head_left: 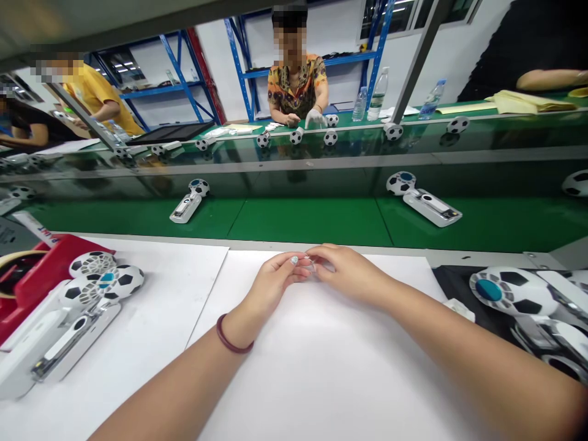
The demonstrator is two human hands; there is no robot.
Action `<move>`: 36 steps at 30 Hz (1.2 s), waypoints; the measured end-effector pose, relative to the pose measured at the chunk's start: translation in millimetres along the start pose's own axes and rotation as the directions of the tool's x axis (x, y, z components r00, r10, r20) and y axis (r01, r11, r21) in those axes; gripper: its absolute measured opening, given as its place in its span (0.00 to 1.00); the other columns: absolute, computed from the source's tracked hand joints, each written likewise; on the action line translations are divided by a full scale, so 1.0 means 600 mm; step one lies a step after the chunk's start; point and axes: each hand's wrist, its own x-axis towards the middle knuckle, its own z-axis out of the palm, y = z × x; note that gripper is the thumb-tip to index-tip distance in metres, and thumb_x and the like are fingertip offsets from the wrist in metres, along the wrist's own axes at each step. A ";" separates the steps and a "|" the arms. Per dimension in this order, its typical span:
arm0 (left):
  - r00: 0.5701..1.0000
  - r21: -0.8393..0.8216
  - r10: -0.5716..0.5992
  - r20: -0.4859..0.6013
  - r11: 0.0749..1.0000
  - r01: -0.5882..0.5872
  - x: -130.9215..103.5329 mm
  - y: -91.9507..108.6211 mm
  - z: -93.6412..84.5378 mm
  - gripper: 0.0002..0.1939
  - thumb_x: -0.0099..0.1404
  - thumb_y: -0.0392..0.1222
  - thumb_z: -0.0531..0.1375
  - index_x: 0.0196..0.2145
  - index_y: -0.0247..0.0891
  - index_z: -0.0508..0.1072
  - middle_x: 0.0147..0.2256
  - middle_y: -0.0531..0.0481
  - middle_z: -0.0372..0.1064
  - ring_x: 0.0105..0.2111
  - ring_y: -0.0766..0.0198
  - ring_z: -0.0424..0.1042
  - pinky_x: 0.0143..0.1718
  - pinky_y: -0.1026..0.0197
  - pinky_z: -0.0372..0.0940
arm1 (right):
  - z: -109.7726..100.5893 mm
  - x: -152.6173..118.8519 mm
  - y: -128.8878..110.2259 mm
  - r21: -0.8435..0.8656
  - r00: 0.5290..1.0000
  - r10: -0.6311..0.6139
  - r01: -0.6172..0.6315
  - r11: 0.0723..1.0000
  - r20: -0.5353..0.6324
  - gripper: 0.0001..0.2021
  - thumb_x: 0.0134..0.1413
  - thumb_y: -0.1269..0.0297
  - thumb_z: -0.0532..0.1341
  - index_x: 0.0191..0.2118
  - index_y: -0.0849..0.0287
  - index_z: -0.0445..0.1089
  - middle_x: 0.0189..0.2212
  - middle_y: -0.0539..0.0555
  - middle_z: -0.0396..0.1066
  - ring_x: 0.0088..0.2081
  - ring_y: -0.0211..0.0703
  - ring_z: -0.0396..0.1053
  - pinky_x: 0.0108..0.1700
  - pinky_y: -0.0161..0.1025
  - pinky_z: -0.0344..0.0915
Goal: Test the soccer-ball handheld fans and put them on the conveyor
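Over the white work surface point(321, 367), my left hand point(275, 278) and my right hand point(344, 269) meet at the fingertips. Both are closed in a pinch. A tiny thin, see-through thing seems to be between them, too small to name. The left hand has a shiny ring-like ornament on a finger and a dark red band on the wrist. Beyond the hands, on the green conveyor belt point(307, 220), lie a football-patterned handheld device point(186, 207) with a pale handle and a similar device point(432, 207) further right.
At left, several football-patterned devices point(122, 282) lie beside a red tape dispenser point(59, 263). More such devices point(509, 291) rest on a black tray point(448, 275) at right. Across the belt runs a raised ledge with devices and bottles point(377, 95); a co-worker point(298, 86) sits behind it.
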 end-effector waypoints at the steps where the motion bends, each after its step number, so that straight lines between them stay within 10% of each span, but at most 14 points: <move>1: 1.000 -0.004 -0.001 0.000 1.000 0.001 0.000 0.000 0.000 0.11 0.53 0.44 0.64 0.32 0.34 0.75 0.33 0.45 0.74 0.29 0.64 0.72 0.36 0.58 0.65 | 0.000 0.000 0.001 -0.002 1.000 -0.004 0.004 1.000 -0.001 0.14 0.53 0.67 0.52 0.45 0.52 0.68 0.45 0.49 0.68 0.46 0.41 0.65 0.46 0.39 0.61; 36: 0.998 0.133 0.003 0.069 0.991 -0.012 -0.004 -0.004 0.001 0.12 0.55 0.46 0.61 0.33 0.34 0.74 0.34 0.44 0.73 0.31 0.63 0.71 0.40 0.56 0.65 | -0.007 -0.002 -0.002 -0.143 0.999 -0.045 0.045 0.989 0.007 0.10 0.49 0.69 0.53 0.34 0.55 0.72 0.38 0.50 0.71 0.39 0.43 0.67 0.36 0.36 0.61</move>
